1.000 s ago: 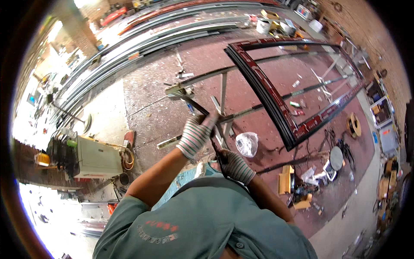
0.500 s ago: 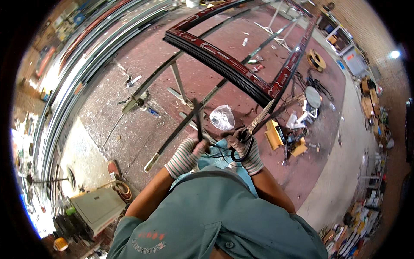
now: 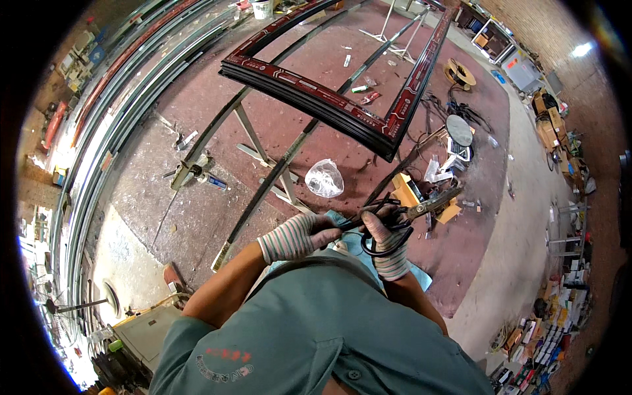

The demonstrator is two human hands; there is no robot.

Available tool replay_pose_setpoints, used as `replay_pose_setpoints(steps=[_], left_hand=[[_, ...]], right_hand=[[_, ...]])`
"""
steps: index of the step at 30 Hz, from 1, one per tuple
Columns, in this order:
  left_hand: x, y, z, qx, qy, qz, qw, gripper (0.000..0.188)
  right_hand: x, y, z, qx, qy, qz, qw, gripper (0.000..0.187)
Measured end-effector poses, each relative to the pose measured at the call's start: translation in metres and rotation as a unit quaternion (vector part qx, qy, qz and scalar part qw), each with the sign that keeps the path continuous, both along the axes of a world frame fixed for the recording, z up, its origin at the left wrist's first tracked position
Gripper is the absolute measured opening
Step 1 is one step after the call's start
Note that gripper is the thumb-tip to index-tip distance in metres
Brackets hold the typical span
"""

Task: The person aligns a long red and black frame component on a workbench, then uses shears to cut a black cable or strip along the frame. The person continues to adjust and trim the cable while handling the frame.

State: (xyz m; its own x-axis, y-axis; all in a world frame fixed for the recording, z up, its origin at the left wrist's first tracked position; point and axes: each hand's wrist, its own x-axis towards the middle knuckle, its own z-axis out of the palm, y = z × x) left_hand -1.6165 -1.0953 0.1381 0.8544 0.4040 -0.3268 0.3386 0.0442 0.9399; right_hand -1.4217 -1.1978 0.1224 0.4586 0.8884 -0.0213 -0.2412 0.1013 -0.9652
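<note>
Both my hands wear striped knit gloves and meet in front of my waist. My left hand [image 3: 296, 237] is closed on one end of a black rubber strip [image 3: 351, 224]. In my right hand [image 3: 388, 245] are scissors [image 3: 431, 203], their black handle loop hanging by the fingers and their worn blades pointing right, away from the strip. More of the strip is bunched at the right hand's fingers; how it is gripped there is partly hidden. Beyond my hands, a dark red frame with black edges [image 3: 316, 87] rests on long rails.
Trestle legs and rails [image 3: 263, 191] stand ahead of me. A clear plastic bag [image 3: 324, 178] and an open cardboard box [image 3: 406, 191] lie on the floor. A blue tube [image 3: 214, 181] is by the left rail. Long metal profiles [image 3: 125, 108] line the left; a cable spool [image 3: 459, 74] sits right.
My left hand has brought the strip from upright down toward the right hand. The scissors have swung from pointing up and forward to pointing right. The view has shifted slightly.
</note>
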Motion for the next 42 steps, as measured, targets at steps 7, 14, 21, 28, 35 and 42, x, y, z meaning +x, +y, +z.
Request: replay_pose_setpoints(steps=[7,14,21,28,35,42], left_hand=[[0.032,-0.006,0.021,-0.013,0.017,0.098,0.995,0.028],[0.066,-0.032,0.019,-0.043,-0.014,0.140,0.989,0.027],[0.096,-0.055,0.000,-0.039,0.046,0.179,0.982,0.026],[0.101,-0.044,-0.011,-0.053,0.076,0.182,0.979,0.026],[0.129,0.021,-0.035,-0.045,0.049,0.056,0.996,0.023],[0.216,0.165,-0.093,0.511,-0.091,0.012,0.855,0.014]], right_hand=[[0.036,-0.004,0.009,0.006,-0.002,0.048,0.999,0.013],[0.073,-0.013,-0.002,-0.002,-0.016,0.109,0.994,0.017],[0.102,-0.014,-0.016,-0.063,0.009,0.203,0.977,0.014],[0.106,-0.010,-0.053,-0.078,0.065,0.201,0.974,0.015],[0.126,0.004,-0.061,-0.114,0.013,0.120,0.986,0.021],[0.128,0.014,-0.051,-0.162,0.038,0.025,0.986,0.015]])
